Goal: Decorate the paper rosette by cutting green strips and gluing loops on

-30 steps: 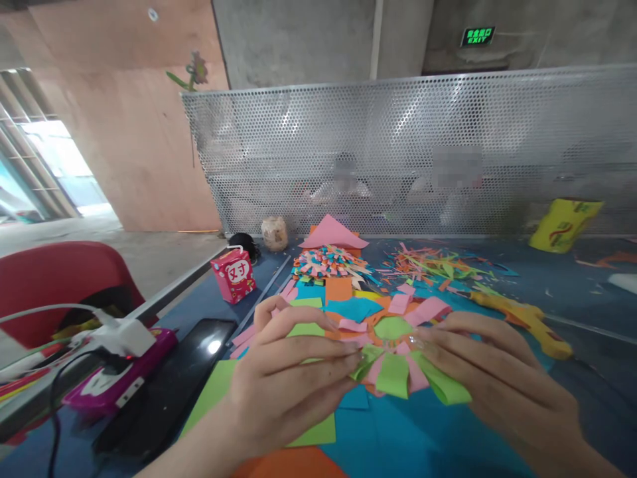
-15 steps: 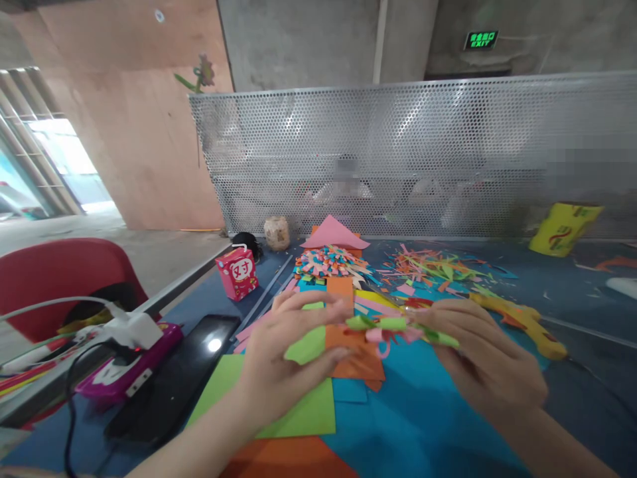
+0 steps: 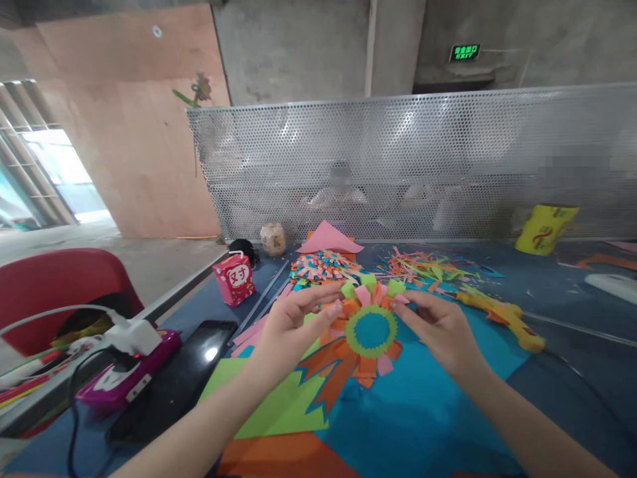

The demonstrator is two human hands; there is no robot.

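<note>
A paper rosette faces me above the sheets, with a blue centre, a scalloped green ring, and orange, pink and green looped petals. Two orange ribbon tails edged in blue hang from its lower left. My left hand pinches its left edge between thumb and fingers. At the upper right edge, my right hand grips it with the fingertips. Underneath lie a large blue sheet, a green sheet and an orange sheet. Behind the rosette is a heap of small coloured paper pieces.
A yellow glue gun lies right, its cord trailing. Paper strips are scattered behind. At left are a phone, a purple power strip and a red drink carton. A yellow roll stands by the perforated metal screen.
The rosette has turned from nearly edge-on to showing its face and ribbon tails. My left fingers have closed on its edge, and my right hand has moved left and slightly up.
</note>
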